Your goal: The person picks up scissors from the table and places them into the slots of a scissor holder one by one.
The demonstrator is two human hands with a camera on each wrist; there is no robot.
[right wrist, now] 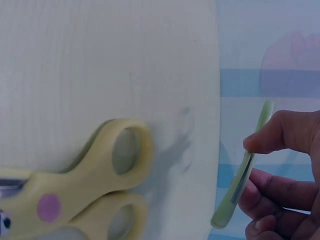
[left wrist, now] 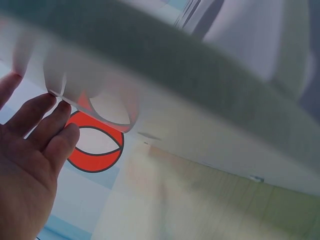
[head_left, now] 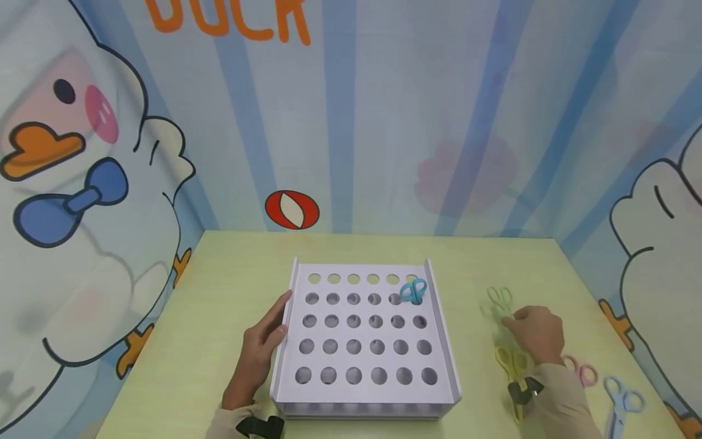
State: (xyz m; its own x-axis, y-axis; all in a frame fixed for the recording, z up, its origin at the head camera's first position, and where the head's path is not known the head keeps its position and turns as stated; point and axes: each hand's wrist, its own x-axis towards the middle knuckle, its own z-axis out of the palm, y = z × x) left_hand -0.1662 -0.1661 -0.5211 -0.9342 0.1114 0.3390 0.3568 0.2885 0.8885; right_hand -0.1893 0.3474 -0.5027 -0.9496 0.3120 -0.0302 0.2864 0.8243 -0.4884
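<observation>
The left hand is resting loosely extended fingers against the white rack; the right hand, back upward, is pinching green scissors over the right of the counter. The right sleeve is hiding the blades of the pink scissors; the blue pair is running out of view. Five pairs are showing, counting one yellow pair and one teal pair sitting far right in the rack.

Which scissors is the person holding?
The green pair, in the right hand. The teal pair sits in the rack; yellow, pink and blue ones lie on the table.
</observation>
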